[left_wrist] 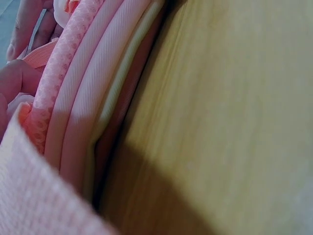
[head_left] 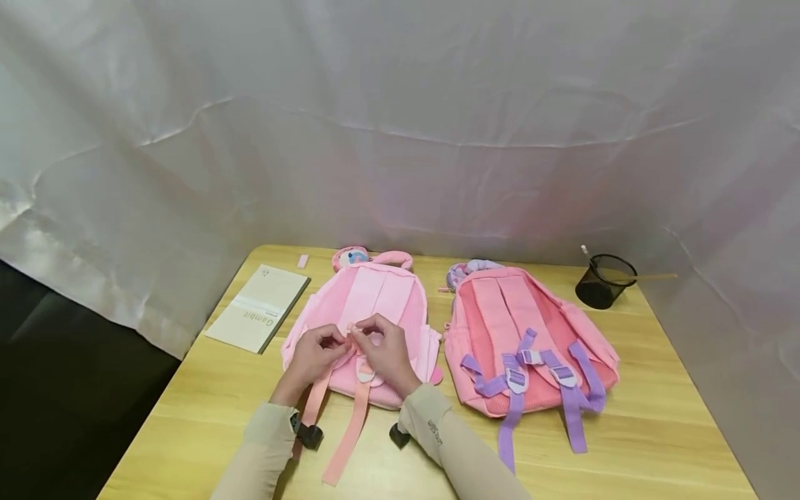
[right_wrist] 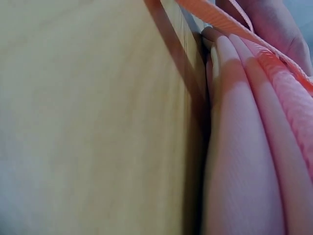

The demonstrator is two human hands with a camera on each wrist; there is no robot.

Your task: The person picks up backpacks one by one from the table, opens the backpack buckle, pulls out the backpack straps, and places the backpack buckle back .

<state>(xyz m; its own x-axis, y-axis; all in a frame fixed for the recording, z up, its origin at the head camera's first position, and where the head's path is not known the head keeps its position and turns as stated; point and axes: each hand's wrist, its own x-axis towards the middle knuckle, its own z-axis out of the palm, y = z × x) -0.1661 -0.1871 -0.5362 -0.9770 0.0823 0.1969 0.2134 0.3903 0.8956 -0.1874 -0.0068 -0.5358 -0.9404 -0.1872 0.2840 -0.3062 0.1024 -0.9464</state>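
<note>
A light pink backpack (head_left: 337,298) lies with its shoulder straps facing up. Over its lower middle, my left hand (head_left: 317,355) and right hand (head_left: 389,353) meet with fingertips close together. Both pinch a short peach strap (head_left: 352,342) with a small pale end piece, mostly covered by the fingers. A white adjuster buckle (head_left: 365,373) sits just below the right fingers, and a long peach webbing tail (head_left: 350,437) runs from it onto the table. The left wrist view shows the left fingers (left_wrist: 19,76) beyond the mesh edge; in the right wrist view the right hand (right_wrist: 279,29) is partly visible.
To the right lies a coral pink backpack (head_left: 462,340) with purple straps (head_left: 573,417) and a white buckle (head_left: 531,357). A notebook (head_left: 256,305) and a small pink eraser-like block (head_left: 303,261) are at left. A black mesh pen cup (head_left: 596,293) stands near the far right corner.
</note>
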